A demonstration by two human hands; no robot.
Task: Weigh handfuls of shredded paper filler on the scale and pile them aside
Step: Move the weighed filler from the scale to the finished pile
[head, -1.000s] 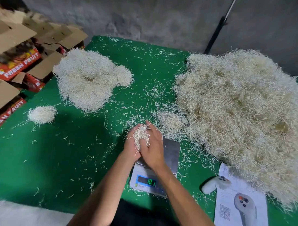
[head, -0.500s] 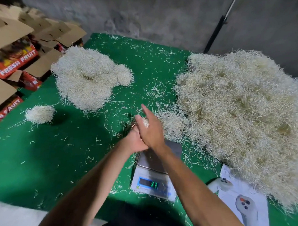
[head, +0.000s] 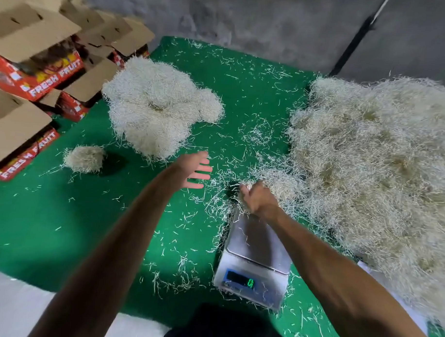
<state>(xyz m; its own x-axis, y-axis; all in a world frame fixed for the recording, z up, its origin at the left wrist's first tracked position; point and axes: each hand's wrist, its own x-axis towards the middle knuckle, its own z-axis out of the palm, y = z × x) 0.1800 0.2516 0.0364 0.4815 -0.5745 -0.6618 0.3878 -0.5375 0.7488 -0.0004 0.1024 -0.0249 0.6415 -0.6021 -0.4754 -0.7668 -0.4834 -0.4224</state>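
Observation:
On the green mat, the small digital scale has a bare steel plate and its display shows 0. My right hand is just beyond the scale's far edge, its fingers curled into shredded paper at the near-left fringe of the big loose heap. My left hand hovers over the mat with fingers spread and nothing in it, near the front of the set-aside pile. A small separate clump lies left of that hand.
Open cardboard fruit boxes are stacked along the mat's left edge. A black pole leans on the grey wall behind. Loose paper strands litter the green mat. The white floor edge shows at front left.
The hands, pressed together around a handful above the scale, have separated. The left hand swung left and opened empty; the right dropped into the heap's edge. The reading fell from 10.1 to 0.

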